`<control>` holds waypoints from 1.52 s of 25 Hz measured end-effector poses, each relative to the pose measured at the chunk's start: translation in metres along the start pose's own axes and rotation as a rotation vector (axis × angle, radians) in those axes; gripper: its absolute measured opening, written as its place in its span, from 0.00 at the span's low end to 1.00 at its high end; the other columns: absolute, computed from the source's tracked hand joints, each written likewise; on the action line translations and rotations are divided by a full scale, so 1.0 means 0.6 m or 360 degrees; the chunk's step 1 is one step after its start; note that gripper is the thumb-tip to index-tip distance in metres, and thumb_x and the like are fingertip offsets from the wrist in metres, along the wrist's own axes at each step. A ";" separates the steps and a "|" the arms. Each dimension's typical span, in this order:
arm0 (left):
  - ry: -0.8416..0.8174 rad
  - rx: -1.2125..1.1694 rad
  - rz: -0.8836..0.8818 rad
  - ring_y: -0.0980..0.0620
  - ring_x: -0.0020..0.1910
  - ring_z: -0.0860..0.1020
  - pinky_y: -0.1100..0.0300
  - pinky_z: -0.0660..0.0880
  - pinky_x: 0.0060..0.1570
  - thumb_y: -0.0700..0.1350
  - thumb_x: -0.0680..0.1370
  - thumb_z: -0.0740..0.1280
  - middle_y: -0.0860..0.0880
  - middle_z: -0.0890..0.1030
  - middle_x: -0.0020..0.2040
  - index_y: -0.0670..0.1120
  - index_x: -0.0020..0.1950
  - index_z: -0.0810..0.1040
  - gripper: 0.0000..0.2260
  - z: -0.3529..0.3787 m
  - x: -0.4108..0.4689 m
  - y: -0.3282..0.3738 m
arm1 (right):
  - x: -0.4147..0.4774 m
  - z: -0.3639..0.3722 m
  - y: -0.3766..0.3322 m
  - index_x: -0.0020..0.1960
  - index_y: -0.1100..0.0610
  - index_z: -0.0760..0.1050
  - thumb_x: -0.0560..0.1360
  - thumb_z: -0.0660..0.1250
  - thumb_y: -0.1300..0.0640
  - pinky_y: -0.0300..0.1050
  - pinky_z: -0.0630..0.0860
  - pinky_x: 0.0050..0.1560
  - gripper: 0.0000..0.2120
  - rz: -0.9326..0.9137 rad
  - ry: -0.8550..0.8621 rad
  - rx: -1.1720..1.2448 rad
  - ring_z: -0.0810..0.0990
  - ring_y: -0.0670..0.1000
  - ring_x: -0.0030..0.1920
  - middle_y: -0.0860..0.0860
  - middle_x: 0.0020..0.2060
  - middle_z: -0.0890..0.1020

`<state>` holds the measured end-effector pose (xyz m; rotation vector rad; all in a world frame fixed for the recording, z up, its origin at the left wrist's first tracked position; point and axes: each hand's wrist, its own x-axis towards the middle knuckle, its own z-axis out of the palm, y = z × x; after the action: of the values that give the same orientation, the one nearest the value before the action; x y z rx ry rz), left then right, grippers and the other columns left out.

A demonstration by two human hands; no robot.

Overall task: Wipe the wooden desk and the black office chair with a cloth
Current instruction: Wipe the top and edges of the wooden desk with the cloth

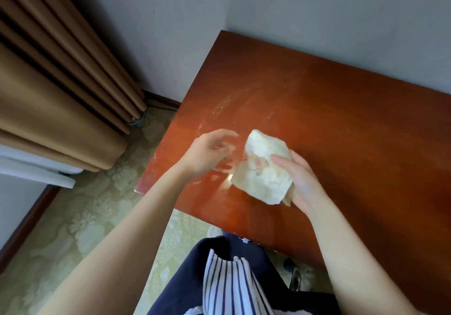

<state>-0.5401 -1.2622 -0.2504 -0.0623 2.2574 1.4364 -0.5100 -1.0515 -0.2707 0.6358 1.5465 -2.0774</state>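
Over the glossy reddish wooden desk (341,119), our right hand (302,182) grips the bunched cream cloth (262,168); our left hand (210,152) is loose and empty. We should flatten the cloth before wiping.

soft daylight | glare on desk (317,109) | left hand (207,153) motion-blurred

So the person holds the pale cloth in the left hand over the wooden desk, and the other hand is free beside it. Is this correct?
Not quite. The head view shows the cloth gripped by the right hand, not the left. The left hand is the free one beside it and holds nothing. Both are over the wooden desk, as you said.
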 end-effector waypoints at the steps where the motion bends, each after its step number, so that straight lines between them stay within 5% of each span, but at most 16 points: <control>1: 0.0131 -0.0048 -0.0043 0.58 0.41 0.82 0.65 0.78 0.33 0.41 0.80 0.63 0.49 0.82 0.51 0.52 0.61 0.76 0.12 -0.001 -0.001 -0.014 | 0.005 0.000 -0.010 0.56 0.52 0.77 0.73 0.69 0.59 0.48 0.78 0.48 0.12 -0.0114 0.0132 -0.0135 0.81 0.55 0.52 0.54 0.51 0.83; 4: 0.0533 -0.0041 -0.0099 0.54 0.41 0.81 0.66 0.75 0.34 0.41 0.80 0.63 0.49 0.81 0.52 0.51 0.58 0.77 0.09 -0.004 -0.012 -0.050 | 0.028 -0.006 -0.026 0.48 0.47 0.74 0.74 0.68 0.56 0.32 0.75 0.41 0.06 -0.0549 0.0415 -0.0993 0.78 0.45 0.45 0.45 0.43 0.79; 6: 0.0810 0.0011 -0.0132 0.51 0.54 0.78 0.60 0.75 0.50 0.40 0.79 0.63 0.52 0.78 0.56 0.49 0.59 0.78 0.11 0.005 -0.022 -0.070 | 0.048 -0.006 -0.010 0.50 0.46 0.76 0.72 0.69 0.56 0.28 0.71 0.36 0.08 -0.0759 0.0442 -0.1441 0.78 0.44 0.39 0.43 0.40 0.79; 8: 0.1136 0.0041 -0.0225 0.51 0.64 0.71 0.55 0.67 0.65 0.39 0.78 0.64 0.52 0.74 0.60 0.48 0.61 0.77 0.12 0.019 -0.034 -0.090 | 0.067 -0.009 0.040 0.49 0.48 0.80 0.70 0.71 0.55 0.36 0.69 0.45 0.08 -0.0928 0.0279 -0.1884 0.78 0.50 0.43 0.44 0.39 0.80; 13: 0.1587 -0.0487 -0.0825 0.48 0.75 0.57 0.46 0.57 0.73 0.48 0.79 0.64 0.47 0.59 0.76 0.48 0.75 0.62 0.26 0.042 -0.076 -0.139 | 0.093 -0.003 0.120 0.54 0.50 0.78 0.77 0.63 0.46 0.49 0.61 0.59 0.11 -0.1044 -0.0032 -0.2531 0.70 0.52 0.56 0.46 0.51 0.80; 16: 0.1543 -0.0955 -0.1144 0.47 0.78 0.49 0.43 0.51 0.74 0.56 0.80 0.60 0.49 0.46 0.79 0.50 0.79 0.47 0.33 0.062 -0.093 -0.166 | 0.111 0.038 0.122 0.55 0.47 0.75 0.79 0.58 0.45 0.47 0.57 0.58 0.11 -0.1066 -0.0288 -0.2587 0.68 0.51 0.58 0.43 0.54 0.78; 18: 0.1482 -0.1328 -0.1145 0.47 0.78 0.49 0.42 0.51 0.74 0.59 0.80 0.57 0.51 0.45 0.79 0.51 0.79 0.44 0.34 0.077 -0.103 -0.176 | 0.108 0.066 0.139 0.53 0.47 0.74 0.79 0.58 0.44 0.47 0.56 0.57 0.10 -0.1168 -0.0579 -0.2623 0.68 0.50 0.58 0.42 0.54 0.78; 22: 0.1324 -0.1799 -0.0961 0.44 0.75 0.61 0.43 0.58 0.72 0.60 0.82 0.51 0.50 0.59 0.77 0.50 0.78 0.56 0.27 0.089 -0.114 -0.170 | 0.083 0.083 0.171 0.52 0.50 0.75 0.78 0.61 0.47 0.48 0.58 0.58 0.09 -0.1395 -0.1118 -0.2628 0.70 0.52 0.56 0.44 0.53 0.79; 27: 0.1302 -0.1918 -0.0909 0.43 0.68 0.70 0.41 0.63 0.69 0.63 0.81 0.48 0.48 0.70 0.71 0.48 0.74 0.65 0.28 0.079 -0.108 -0.165 | 0.083 0.000 0.158 0.47 0.48 0.76 0.74 0.61 0.45 0.44 0.60 0.56 0.09 -0.1538 -0.1582 -0.2619 0.69 0.46 0.49 0.42 0.43 0.78; 31: 0.1224 -0.1954 -0.0862 0.44 0.68 0.70 0.42 0.64 0.69 0.64 0.81 0.47 0.48 0.69 0.72 0.48 0.75 0.64 0.29 0.077 -0.109 -0.168 | 0.085 -0.051 0.140 0.44 0.46 0.72 0.74 0.58 0.45 0.35 0.54 0.53 0.07 -0.1463 -0.1681 -0.2588 0.66 0.43 0.46 0.40 0.41 0.76; 38: 0.1114 -0.2021 -0.0815 0.45 0.66 0.72 0.44 0.65 0.69 0.64 0.81 0.44 0.48 0.71 0.70 0.50 0.69 0.70 0.27 0.075 -0.132 -0.200 | 0.122 0.067 0.157 0.49 0.50 0.76 0.76 0.65 0.46 0.39 0.54 0.50 0.08 -0.1448 -0.1647 -0.2623 0.68 0.47 0.50 0.42 0.46 0.76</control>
<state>-0.4202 -1.2935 -0.3359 -1.5697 1.1143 2.4475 -0.5126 -1.1209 -0.3757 -1.5967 2.1125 -0.4589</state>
